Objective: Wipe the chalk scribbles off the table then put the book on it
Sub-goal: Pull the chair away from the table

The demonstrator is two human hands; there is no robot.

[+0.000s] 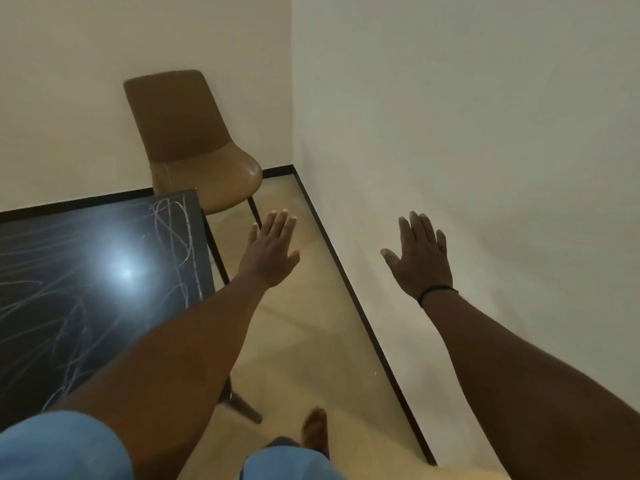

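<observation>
Overhead, the head view shows a dark rectangular table [86, 289] covered in white chalk scribbles [173, 233], standing in a cream-walled corner on a pale floor [311, 323]. A brown moulded chair [194, 147] sits behind it. The left hand [270, 251] and right hand [419, 258] hover flat, fingers spread, grasping nothing. No book shows.

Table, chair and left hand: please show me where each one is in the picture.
table [86, 271]: head view, on its dark top, among the chalk scribbles.
chair [187, 133]: head view, on the middle of its brown backrest.
left hand [270, 251]: head view, on the back of the hand.
</observation>
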